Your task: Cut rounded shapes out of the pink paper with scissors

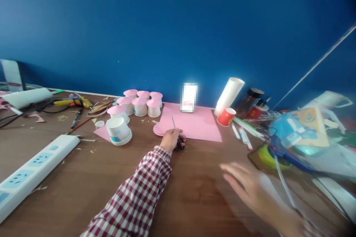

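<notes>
My left hand (170, 139), in a red-and-white checked sleeve, reaches forward across the brown table (111, 177). It is closed on the dark handles of a pair of scissors (180, 144), whose blade points up over the near left edge of a pink paper sheet (194, 123). My right hand (249, 187) hovers low over the table at the lower right. It is blurred by motion, its fingers are stretched out, and it holds nothing.
Several white cups with pink tops (140, 105) stand behind an upturned white cup (118, 130). A white power strip (33, 166) lies at the left, with a yellow glue gun (75, 102) beyond it. A red cup (226, 116), a white roll (229, 94), markers (244, 133) and cluttered bags (300, 137) fill the right.
</notes>
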Available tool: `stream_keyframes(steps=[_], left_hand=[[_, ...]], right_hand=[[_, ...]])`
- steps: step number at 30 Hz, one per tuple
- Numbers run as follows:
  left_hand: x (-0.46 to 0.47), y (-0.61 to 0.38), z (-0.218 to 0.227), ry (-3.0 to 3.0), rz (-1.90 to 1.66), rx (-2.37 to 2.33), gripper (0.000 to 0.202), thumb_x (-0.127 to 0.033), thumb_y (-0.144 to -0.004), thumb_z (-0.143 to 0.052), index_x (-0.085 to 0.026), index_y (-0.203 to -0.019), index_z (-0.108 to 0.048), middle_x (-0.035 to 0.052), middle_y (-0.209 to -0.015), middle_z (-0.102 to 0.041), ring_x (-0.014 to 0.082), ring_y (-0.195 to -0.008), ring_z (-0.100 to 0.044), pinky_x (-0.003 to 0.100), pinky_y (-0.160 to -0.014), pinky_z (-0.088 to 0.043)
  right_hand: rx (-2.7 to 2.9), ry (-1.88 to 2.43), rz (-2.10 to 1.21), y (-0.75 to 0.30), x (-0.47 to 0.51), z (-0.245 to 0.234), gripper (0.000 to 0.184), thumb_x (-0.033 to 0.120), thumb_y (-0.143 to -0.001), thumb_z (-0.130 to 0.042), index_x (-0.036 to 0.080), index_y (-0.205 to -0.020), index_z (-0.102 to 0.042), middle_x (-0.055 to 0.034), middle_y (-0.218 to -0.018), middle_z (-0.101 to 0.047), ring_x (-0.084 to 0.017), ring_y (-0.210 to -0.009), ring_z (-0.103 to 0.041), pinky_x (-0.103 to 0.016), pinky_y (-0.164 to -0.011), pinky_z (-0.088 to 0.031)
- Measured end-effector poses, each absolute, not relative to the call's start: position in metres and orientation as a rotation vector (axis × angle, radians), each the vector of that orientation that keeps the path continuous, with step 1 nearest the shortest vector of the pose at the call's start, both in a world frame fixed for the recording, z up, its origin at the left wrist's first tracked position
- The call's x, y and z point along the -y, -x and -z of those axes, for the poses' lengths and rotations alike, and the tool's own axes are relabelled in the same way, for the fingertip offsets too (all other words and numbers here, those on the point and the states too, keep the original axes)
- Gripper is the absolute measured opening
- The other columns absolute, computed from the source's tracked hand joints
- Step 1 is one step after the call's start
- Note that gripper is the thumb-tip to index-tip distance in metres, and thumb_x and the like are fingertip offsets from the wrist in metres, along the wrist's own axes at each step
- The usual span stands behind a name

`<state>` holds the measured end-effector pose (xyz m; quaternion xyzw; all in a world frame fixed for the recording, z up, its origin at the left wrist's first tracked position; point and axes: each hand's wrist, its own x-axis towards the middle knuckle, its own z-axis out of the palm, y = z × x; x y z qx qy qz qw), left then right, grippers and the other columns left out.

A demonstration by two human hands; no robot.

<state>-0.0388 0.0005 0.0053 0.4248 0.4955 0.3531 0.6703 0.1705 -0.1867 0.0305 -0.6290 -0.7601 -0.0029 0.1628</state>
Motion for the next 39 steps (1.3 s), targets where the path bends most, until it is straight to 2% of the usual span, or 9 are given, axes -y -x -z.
stream_keyframes(steps=[3,7,9,12,14,17,21,30,39], left_hand=[[-0.001,0.039,-0.006,-0.948,-0.799,-1.122,0.03,-0.031,-0.089,-0.039,-0.007,-0.101,-0.053,0.0081,-0.067,-0.064,0.0105,-0.042,-0.056,0.019,-0.036,-0.033],[-0.001,0.039,-0.007,-0.951,-0.796,-1.132,0.032,-0.033,-0.088,-0.041,-0.007,-0.103,-0.053,0.0091,-0.069,-0.065,0.0101,-0.042,-0.055,0.019,-0.037,-0.036],[-0.002,0.039,-0.007,-0.947,-0.801,-1.123,0.034,-0.033,-0.088,-0.04,-0.007,-0.105,-0.053,0.0109,-0.075,-0.066,0.0101,-0.044,-0.057,0.019,-0.038,-0.036],[-0.002,0.04,-0.006,-0.938,-0.81,-1.118,0.035,-0.033,-0.089,-0.039,-0.007,-0.109,-0.054,0.0129,-0.082,-0.067,0.0101,-0.046,-0.058,0.018,-0.037,-0.035],[-0.003,0.041,-0.005,-0.943,-0.803,-1.124,0.037,-0.034,-0.089,-0.039,-0.008,-0.111,-0.054,0.0123,-0.08,-0.067,0.0107,-0.046,-0.059,0.018,-0.036,-0.033],[-0.004,0.04,-0.003,-0.949,-0.779,-1.139,0.04,-0.037,-0.087,-0.042,-0.011,-0.114,-0.054,0.009,-0.068,-0.066,0.0131,-0.045,-0.059,0.018,-0.036,-0.031],[-0.005,0.04,0.0,-0.932,-0.774,-1.144,0.042,-0.04,-0.084,-0.047,-0.012,-0.115,-0.054,0.0063,-0.059,-0.064,0.0151,-0.046,-0.06,0.018,-0.036,-0.029],[-0.006,0.04,-0.004,-0.932,-0.771,-1.134,0.04,-0.038,-0.085,-0.045,-0.011,-0.113,-0.053,0.0083,-0.061,-0.066,0.0157,-0.045,-0.06,0.019,-0.035,-0.027],[-0.008,0.04,0.0,-0.948,-0.796,-1.11,0.04,-0.036,-0.087,-0.04,-0.009,-0.114,-0.052,0.0075,-0.059,-0.064,0.0145,-0.042,-0.059,0.018,-0.034,-0.026]], right_hand=[[2.266,1.741,0.098,-0.161,0.106,-0.036,0.039,0.031,-0.094,-0.038,0.019,-0.129,-0.051,-0.0095,-0.132,-0.053,-0.025,-0.122,-0.047,-0.042,-0.103,-0.038],[2.278,1.878,0.158,-0.156,0.026,-0.016,0.054,0.041,-0.093,-0.037,0.01,-0.136,-0.041,-0.017,-0.144,-0.037,-0.031,-0.134,-0.027,-0.048,-0.109,-0.022],[2.319,1.941,0.086,-0.153,0.003,-0.005,0.061,0.05,-0.092,-0.035,0.012,-0.14,-0.036,-0.0152,-0.148,-0.03,-0.031,-0.137,-0.02,-0.049,-0.11,-0.015],[2.364,1.968,-0.07,-0.147,-0.012,0.004,0.067,0.059,-0.09,-0.026,0.019,-0.144,-0.028,-0.0118,-0.152,-0.021,-0.031,-0.139,-0.011,-0.051,-0.109,-0.011],[2.366,1.975,-0.145,-0.143,-0.014,0.006,0.069,0.065,-0.088,-0.021,0.026,-0.145,-0.023,-0.009,-0.153,-0.017,-0.033,-0.14,-0.007,-0.053,-0.107,-0.01],[2.363,1.987,-0.207,-0.142,-0.013,0.006,0.07,0.069,-0.086,-0.018,0.032,-0.146,-0.02,-0.0074,-0.154,-0.015,-0.034,-0.14,-0.006,-0.056,-0.106,-0.009],[2.385,2.009,-0.208,-0.142,-0.013,0.003,0.07,0.069,-0.086,-0.016,0.032,-0.146,-0.018,-0.0069,-0.154,-0.012,-0.034,-0.14,-0.006,-0.056,-0.106,-0.008],[2.393,2.031,-0.194,-0.142,-0.016,0.002,0.07,0.068,-0.087,-0.016,0.031,-0.146,-0.016,-0.0062,-0.155,-0.012,-0.032,-0.14,-0.005,-0.054,-0.107,-0.007],[2.366,2.009,-0.187,-0.142,-0.02,0.003,0.071,0.07,-0.085,-0.02,0.031,-0.145,-0.023,-0.0082,-0.154,-0.016,-0.034,-0.139,-0.009,-0.059,-0.105,-0.01]])
